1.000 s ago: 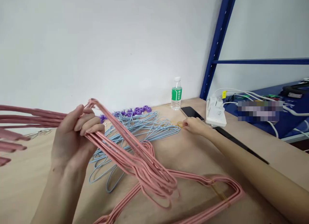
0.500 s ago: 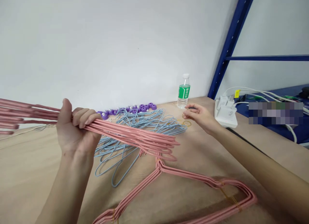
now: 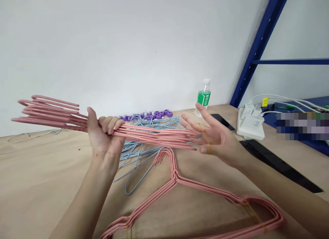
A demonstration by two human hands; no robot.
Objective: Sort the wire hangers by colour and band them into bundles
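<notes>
My left hand [image 3: 106,138] is closed around a bunch of several pink wire hangers [image 3: 151,136], held level above the table. My right hand [image 3: 209,138] is spread open just past the hangers' tips, with a thin yellow rubber band [image 3: 207,140] looped over its fingers. A second bunch of pink hangers [image 3: 205,192], tied with yellow bands, lies flat on the wooden table [image 3: 36,184] below.
A pile of light blue wire hangers [image 3: 144,148] lies behind the pink ones, with purple clips [image 3: 156,115] at the wall. Beyond it are a water bottle [image 3: 204,97], a phone [image 3: 223,121], a white power strip [image 3: 250,125] and a blue shelf post [image 3: 259,47].
My right hand came back from the far table edge with a rubber band and spread open near the hanger tips. My left hand turned the pink bunch level; the view shifted left.
</notes>
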